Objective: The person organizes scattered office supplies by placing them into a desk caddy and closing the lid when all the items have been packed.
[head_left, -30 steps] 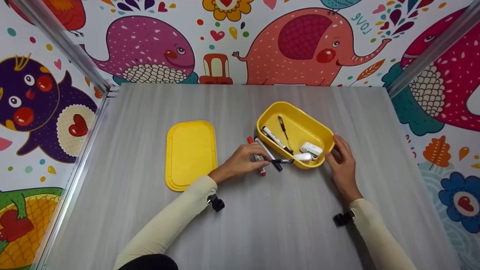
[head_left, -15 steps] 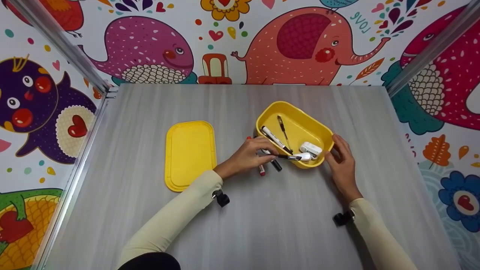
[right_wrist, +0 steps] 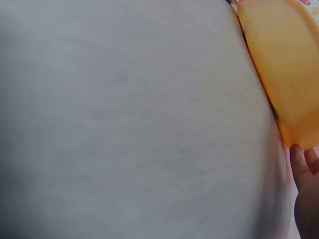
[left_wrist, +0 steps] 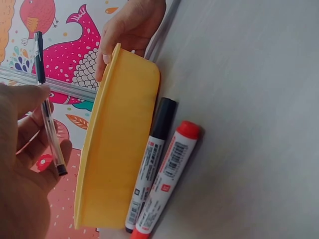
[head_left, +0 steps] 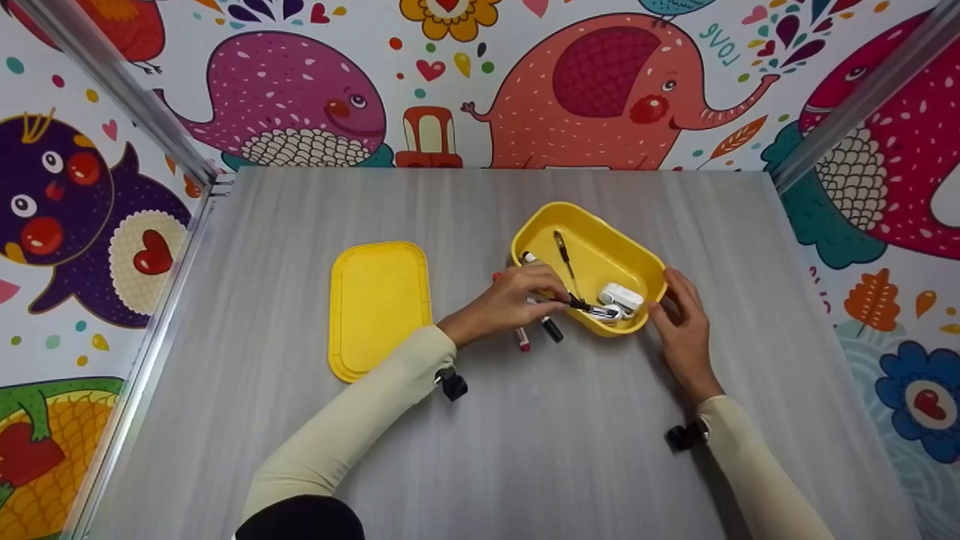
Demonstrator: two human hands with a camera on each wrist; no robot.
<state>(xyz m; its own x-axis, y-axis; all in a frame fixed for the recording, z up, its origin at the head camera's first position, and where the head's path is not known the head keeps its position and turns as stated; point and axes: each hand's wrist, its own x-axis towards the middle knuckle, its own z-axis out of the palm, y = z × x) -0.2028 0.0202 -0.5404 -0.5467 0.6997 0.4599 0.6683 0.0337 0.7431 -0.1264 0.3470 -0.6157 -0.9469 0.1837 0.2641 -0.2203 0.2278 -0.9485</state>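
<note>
In the head view a yellow plastic box [head_left: 540,225] stands on the table. My left hand [head_left: 504,301] reaches over its near rim and pinches a clear-barrelled pen [left_wrist: 48,117] with a black cap; the cap end points at the white objects inside. My right hand [head_left: 684,330] holds the box's right end, thumb and fingers at the rim. Inside lie another pen [head_left: 566,259], a partly hidden white marker [head_left: 529,257] and a white block-like object [head_left: 621,294]. Against the box's near side, in the left wrist view, lie a black-capped marker [left_wrist: 155,149] and a red-capped marker [left_wrist: 169,177].
A flat yellow lid [head_left: 379,304] lies on the grey table [head_left: 480,450], left of the box and close to my left forearm. Patterned walls [head_left: 300,97] and metal posts [head_left: 847,105] border the table.
My left hand has moved rightward with the pen, from beside the box to over its near rim. The right hand and the box stay in place.
</note>
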